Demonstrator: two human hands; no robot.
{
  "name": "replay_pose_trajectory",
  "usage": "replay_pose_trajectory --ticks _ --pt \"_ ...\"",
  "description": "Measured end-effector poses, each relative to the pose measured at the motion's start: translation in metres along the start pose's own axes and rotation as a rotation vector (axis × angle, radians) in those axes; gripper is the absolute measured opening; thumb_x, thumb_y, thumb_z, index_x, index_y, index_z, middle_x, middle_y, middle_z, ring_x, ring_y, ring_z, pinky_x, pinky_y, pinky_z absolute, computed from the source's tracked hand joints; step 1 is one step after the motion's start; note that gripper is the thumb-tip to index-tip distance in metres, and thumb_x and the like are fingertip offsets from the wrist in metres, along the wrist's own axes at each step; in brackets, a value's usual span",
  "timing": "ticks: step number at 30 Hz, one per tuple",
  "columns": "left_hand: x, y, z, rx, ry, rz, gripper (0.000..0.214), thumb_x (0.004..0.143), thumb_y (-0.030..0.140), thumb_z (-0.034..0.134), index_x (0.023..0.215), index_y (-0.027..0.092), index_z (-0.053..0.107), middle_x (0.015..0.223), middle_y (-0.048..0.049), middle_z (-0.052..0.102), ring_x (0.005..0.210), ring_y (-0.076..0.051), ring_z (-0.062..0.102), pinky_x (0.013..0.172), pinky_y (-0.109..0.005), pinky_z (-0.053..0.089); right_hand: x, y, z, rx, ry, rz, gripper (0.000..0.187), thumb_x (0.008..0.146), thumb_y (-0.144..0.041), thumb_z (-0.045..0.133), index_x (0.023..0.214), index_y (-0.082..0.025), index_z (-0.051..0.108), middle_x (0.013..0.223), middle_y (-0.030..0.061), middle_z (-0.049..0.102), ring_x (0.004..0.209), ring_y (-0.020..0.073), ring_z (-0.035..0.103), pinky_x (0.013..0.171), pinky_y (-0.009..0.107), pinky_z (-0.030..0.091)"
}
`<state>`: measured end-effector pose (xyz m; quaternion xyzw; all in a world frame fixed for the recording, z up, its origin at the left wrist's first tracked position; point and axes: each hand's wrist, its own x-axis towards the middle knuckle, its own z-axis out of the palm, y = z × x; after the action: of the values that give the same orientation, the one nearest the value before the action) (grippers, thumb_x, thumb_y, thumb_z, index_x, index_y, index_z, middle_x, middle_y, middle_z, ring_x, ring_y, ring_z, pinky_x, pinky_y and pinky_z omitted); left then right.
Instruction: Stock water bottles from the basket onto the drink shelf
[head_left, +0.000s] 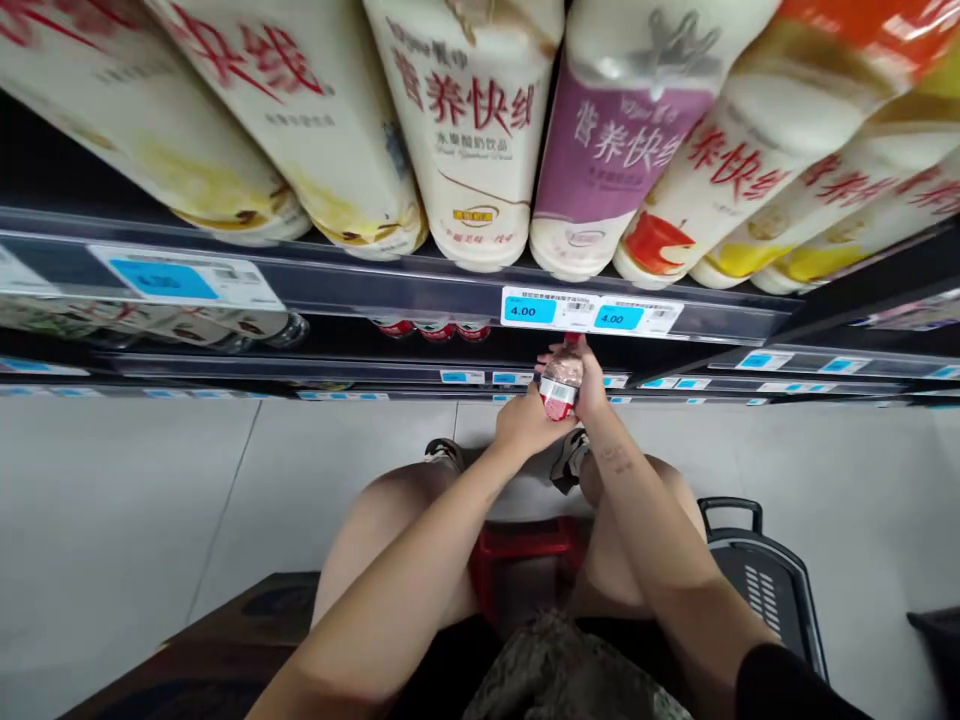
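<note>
Both my hands reach forward to a low shop shelf and hold one small clear water bottle with a red-and-white label and a red cap. My left hand wraps the bottle's lower part from the left. My right hand grips its right side and top. The bottle is at the shelf's front edge, just under the blue 4.00 price tags. Behind it, further red-capped bottles stand in the dark lower shelf. My bare knees show below my arms.
The upper shelf carries large white drink bottles with red Chinese lettering, one with a purple label. A red stool is under me, a dark basket with a handle to my right, a brown board to my left, on grey floor tiles.
</note>
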<state>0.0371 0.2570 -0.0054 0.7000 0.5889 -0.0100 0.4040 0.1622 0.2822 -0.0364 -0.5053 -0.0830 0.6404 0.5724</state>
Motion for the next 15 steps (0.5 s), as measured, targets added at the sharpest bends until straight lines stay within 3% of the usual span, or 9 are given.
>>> replay_pose_trajectory --ticks 4,7,12,15 --pt "0.007 -0.003 -0.023 -0.038 -0.026 0.135 0.068 0.075 0.062 0.072 0.124 0.019 0.055 0.11 -0.013 0.072 0.101 -0.036 0.069 0.076 -0.037 0.05 -0.002 -0.014 0.005 0.003 -0.083 -0.033 0.043 0.086 -0.057 0.063 0.091 -0.015 0.069 0.089 0.0096 0.077 0.082 0.0223 0.075 0.078 0.033 0.064" --pt "0.006 -0.007 -0.027 -0.15 -0.036 0.242 0.064 0.077 0.06 0.071 0.124 0.018 0.056 0.107 -0.0122 0.072 0.096 -0.035 0.069 0.075 -0.037 0.049 -0.008 -0.021 0.003 -0.022 -0.101 -0.051 0.042 0.086 -0.055 0.06 0.092 -0.015 0.07 0.092 0.0098 0.077 0.084 0.0245 0.075 0.084 0.04 0.064" --pt "0.004 -0.009 -0.013 -0.697 -0.006 0.315 0.049 0.078 0.052 0.072 0.109 0.017 0.061 0.099 -0.008 0.072 0.089 -0.027 0.068 0.079 -0.034 0.05 -0.014 -0.028 0.005 -0.009 -0.187 -0.109 0.041 0.088 -0.052 0.054 0.098 -0.016 0.071 0.097 0.0093 0.077 0.098 0.0273 0.074 0.095 0.047 0.061" --pt "0.001 -0.007 -0.007 -1.091 -0.169 0.291 0.045 0.075 0.048 0.075 0.103 0.015 0.064 0.096 -0.0074 0.072 0.086 -0.024 0.068 0.078 -0.032 0.052 -0.019 -0.032 0.009 -0.024 -0.275 -0.04 0.05 0.088 -0.058 0.053 0.101 -0.015 0.072 0.108 0.0121 0.076 0.106 0.0282 0.072 0.098 0.046 0.059"
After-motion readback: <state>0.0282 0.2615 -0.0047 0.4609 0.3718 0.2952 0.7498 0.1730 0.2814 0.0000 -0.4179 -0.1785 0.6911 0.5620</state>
